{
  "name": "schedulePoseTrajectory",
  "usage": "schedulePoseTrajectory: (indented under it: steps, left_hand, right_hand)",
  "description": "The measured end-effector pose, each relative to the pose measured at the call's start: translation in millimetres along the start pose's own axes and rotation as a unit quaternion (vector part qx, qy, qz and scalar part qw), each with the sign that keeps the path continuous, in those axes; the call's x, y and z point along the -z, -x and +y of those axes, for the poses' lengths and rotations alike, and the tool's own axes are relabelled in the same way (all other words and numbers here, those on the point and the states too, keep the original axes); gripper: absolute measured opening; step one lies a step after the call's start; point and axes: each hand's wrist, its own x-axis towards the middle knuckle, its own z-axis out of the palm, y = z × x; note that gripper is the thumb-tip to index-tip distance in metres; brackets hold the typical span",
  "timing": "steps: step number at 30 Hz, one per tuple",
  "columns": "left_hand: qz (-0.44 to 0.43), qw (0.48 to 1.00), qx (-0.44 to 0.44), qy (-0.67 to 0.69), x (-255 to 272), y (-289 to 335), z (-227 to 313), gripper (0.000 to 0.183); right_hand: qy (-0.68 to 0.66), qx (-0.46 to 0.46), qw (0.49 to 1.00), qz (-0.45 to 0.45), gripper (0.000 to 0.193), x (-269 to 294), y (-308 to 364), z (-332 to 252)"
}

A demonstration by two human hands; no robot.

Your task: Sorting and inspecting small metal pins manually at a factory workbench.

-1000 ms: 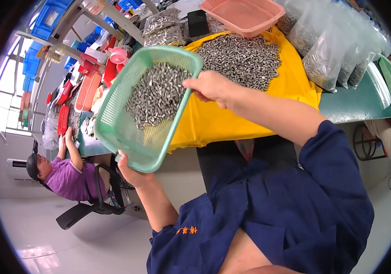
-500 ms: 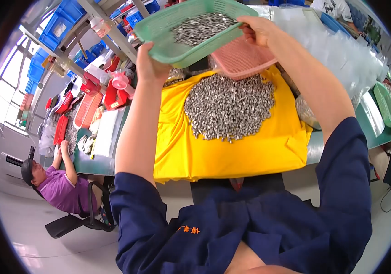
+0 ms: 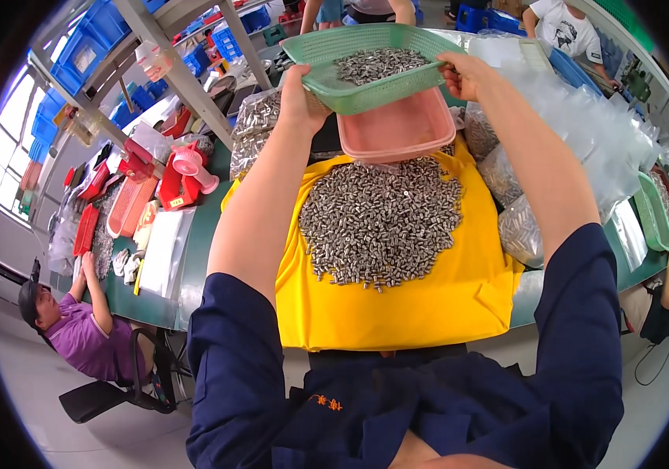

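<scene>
Held up beyond the yellow cloth (image 3: 350,320) is a green plastic basket (image 3: 365,101) with a heap of small metal parts (image 3: 381,66) in it. My left hand (image 3: 301,103) grips its near left end, the thumb over the rim. At the right end, my right hand (image 3: 467,76) has its fingers curled round the edge. Partly hidden beneath the green basket is a pink plastic basket (image 3: 397,129); I cannot tell what lies in its covered part. A wide pile of short silvery metal pieces (image 3: 381,219) covers the middle of the cloth.
Clear bags of metal parts (image 3: 520,228) lie right of the cloth, others (image 3: 254,117) at the far left. Plastic sheeting (image 3: 584,129) covers the right side. Red bins (image 3: 179,184) and a person in purple (image 3: 104,344) are at the left; other people work right and across.
The green basket, gripped by both hands, has moved right and farther from the pile. More of the pink basket's inside shows now. My view has tilted up, bringing people across the table into sight.
</scene>
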Motion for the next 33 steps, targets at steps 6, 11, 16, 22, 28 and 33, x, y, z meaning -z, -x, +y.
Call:
schedulePoseTrajectory:
  steps: [6, 11, 16, 22, 28, 33]
  left_hand:
    - [-0.009, 1.0, 0.001, 0.001, 2.5, -11.4, -4.4, 0.053]
    - [-0.01, 1.0, 0.004, 0.005, 1.5, -16.9, -6.4, 0.053]
    - [-0.009, 1.0, 0.004, 0.007, 0.7, -20.7, -6.8, 0.053]
    - [-0.009, 1.0, 0.008, -0.004, -1.2, -25.5, -10.2, 0.053]
    - [-0.007, 1.0, -0.018, 0.007, 4.6, -37.7, -15.4, 0.051]
    - [-0.033, 0.999, -0.012, 0.023, 9.7, -35.7, -14.5, 0.051]
  right_hand:
    - [0.002, -0.009, 1.0, 0.001, 0.026, 2.8, -10.6, 1.7]
    - [0.013, -0.003, 1.0, -0.011, 0.025, 5.7, -15.4, 2.3]
    - [0.016, -0.005, 1.0, -0.002, 0.025, 5.1, -16.9, 1.2]
    - [0.013, 0.001, 1.0, 0.006, 0.025, 9.8, -21.1, 2.5]
    - [0.011, -0.003, 1.0, -0.007, 0.024, 14.0, -25.4, 3.1]
    - [0.008, -0.004, 1.0, -0.012, 0.024, 11.5, -22.1, 6.7]
